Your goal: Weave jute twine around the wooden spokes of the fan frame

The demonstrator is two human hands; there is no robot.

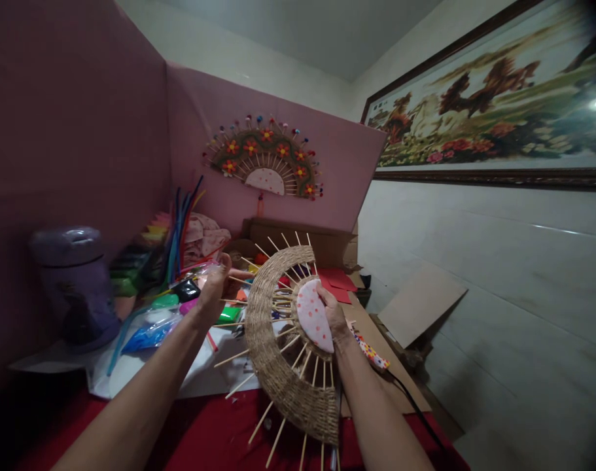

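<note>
A woven straw fan (261, 320) with thin wooden sticks radiating from it is held up in front of me, its straight side to the right. My right hand (333, 311) grips the white half-round centre with reddish dots (313, 317), the thumb on its face. At the fan's left edge, my left hand (218, 286) has its fingers bent around the outer stick ends; part of the fingers is hidden by the sticks. Beneath the fan's lower sticks lies a red tablecloth (214, 432).
A finished-looking flowered fan (265, 157) hangs on a pink board (347, 150). To the left are a purple bottle (76, 288), colourful pipe cleaners (180, 229) and a blue clay packet (148, 337). A flower-patterned glue gun (369, 350) with a black cord rests on cardboard (396, 386) at right.
</note>
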